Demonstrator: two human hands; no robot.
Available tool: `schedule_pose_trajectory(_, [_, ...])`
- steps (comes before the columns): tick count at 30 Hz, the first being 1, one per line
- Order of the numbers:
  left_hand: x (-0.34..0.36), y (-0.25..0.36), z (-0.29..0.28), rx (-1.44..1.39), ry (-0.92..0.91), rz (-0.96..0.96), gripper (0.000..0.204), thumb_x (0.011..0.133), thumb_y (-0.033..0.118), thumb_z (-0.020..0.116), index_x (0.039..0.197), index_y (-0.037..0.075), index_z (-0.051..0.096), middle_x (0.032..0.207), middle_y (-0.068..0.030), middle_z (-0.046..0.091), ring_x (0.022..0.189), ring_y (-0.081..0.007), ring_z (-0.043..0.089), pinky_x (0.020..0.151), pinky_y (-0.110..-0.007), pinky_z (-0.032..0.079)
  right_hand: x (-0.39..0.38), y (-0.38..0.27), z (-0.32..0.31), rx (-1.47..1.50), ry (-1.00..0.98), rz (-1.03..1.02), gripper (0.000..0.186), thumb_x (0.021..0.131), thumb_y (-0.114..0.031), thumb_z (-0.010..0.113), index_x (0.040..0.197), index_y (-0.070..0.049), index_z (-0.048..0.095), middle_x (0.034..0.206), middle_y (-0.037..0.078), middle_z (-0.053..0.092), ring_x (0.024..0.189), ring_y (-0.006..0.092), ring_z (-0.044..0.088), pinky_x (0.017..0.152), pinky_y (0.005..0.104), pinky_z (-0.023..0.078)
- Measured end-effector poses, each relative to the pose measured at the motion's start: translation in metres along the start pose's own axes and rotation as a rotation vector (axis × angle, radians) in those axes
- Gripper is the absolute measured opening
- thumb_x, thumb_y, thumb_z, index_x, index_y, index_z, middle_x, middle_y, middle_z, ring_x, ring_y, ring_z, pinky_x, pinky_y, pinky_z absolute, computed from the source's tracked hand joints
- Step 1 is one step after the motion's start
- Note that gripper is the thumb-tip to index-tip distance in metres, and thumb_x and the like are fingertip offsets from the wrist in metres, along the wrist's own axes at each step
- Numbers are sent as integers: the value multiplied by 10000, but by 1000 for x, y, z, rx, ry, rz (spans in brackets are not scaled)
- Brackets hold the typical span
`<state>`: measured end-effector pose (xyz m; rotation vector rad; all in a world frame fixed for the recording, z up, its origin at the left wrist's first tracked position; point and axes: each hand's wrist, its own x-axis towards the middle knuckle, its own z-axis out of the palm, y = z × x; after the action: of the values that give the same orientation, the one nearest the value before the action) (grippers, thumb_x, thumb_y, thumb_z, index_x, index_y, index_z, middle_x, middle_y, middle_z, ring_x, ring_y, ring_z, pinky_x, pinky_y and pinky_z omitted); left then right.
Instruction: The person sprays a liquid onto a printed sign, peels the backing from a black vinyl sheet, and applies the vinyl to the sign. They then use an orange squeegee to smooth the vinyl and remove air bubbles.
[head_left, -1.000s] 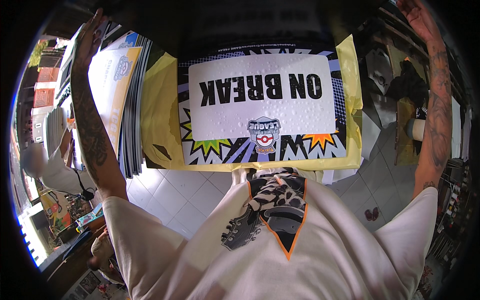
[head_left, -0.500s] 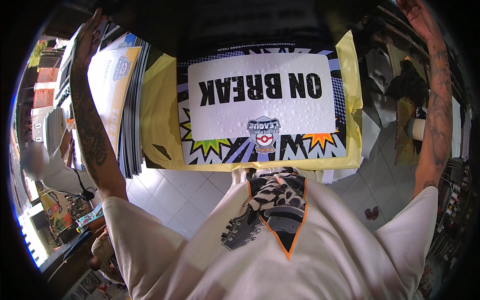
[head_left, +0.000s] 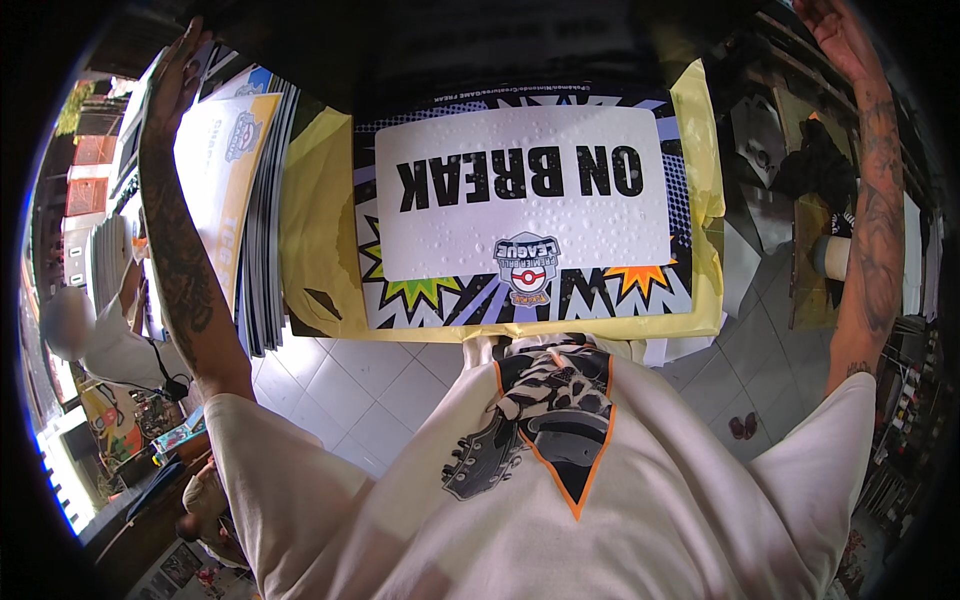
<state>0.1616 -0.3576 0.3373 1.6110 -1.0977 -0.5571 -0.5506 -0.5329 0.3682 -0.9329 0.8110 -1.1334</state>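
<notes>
Both arms reach upward along the sides of the view. My left hand (head_left: pixel 178 78) is at the upper left, seen edge-on, its fingers stretched out and nothing visible in it. My right hand (head_left: pixel 838 40) is at the upper right with its palm partly showing; the fingers look extended, but their tips are cut off by the dark rim. Between the arms lies a printed sign board (head_left: pixel 450 255) with a white panel, black lettering and jagged coloured bursts, dotted with droplets. Yellow paper (head_left: pixel 318 215) lies under it. Neither hand touches the board.
Stacked printed boards (head_left: pixel 255 200) stand left of the yellow paper. A person in a white top (head_left: pixel 100 340) is at the far left, and another person (head_left: pixel 210 510) is lower left. Sandals (head_left: pixel 743 427) rest on the tiled floor (head_left: pixel 340 400). A dark shape covers the top.
</notes>
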Motion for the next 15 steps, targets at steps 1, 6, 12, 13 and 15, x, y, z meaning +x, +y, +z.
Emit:
schedule_pose_trajectory(1, [-2, 0, -1, 19, -3, 8, 398, 1054, 361, 595, 1395, 157, 615, 1253, 27, 696, 509, 66, 345, 401, -106, 259, 0, 1, 1, 2, -4, 1, 188, 950, -156, 704, 985, 24, 661, 919, 172, 688, 816, 323, 614, 750, 507, 534])
schedule_pose_trajectory(6, [1, -2, -4, 37, -8, -11, 410, 1051, 376, 596, 1400, 162, 612, 1221, 33, 703, 495, 64, 335, 391, -112, 252, -1, 3, 1, -5, 10, -13, 197, 949, -158, 707, 994, 27, 655, 914, 172, 679, 809, 322, 607, 745, 508, 530])
schedule_pose_trajectory(12, [-3, 0, -4, 50, -34, 20, 411, 1036, 411, 619, 1351, 148, 639, 1100, 56, 720, 481, 61, 329, 387, -122, 242, -4, 3, 3, -13, 32, -29, 201, 949, -159, 707, 987, 30, 652, 908, 171, 678, 804, 318, 605, 740, 509, 529])
schedule_pose_trajectory(13, [-1, -2, -4, 61, -22, 26, 414, 1034, 416, 621, 1347, 145, 642, 1085, 59, 720, 481, 61, 329, 388, -123, 240, -5, 2, 3, -18, 32, -31, 201, 949, -161, 707, 987, 29, 652, 906, 170, 678, 803, 317, 605, 740, 508, 529])
schedule_pose_trajectory(15, [3, -4, -5, 78, -6, 18, 419, 1031, 424, 623, 1342, 144, 643, 1101, 55, 721, 484, 62, 328, 392, -124, 239, -6, 1, 3, -28, 29, -34, 203, 949, -165, 708, 985, 27, 653, 903, 168, 679, 803, 315, 606, 739, 506, 530])
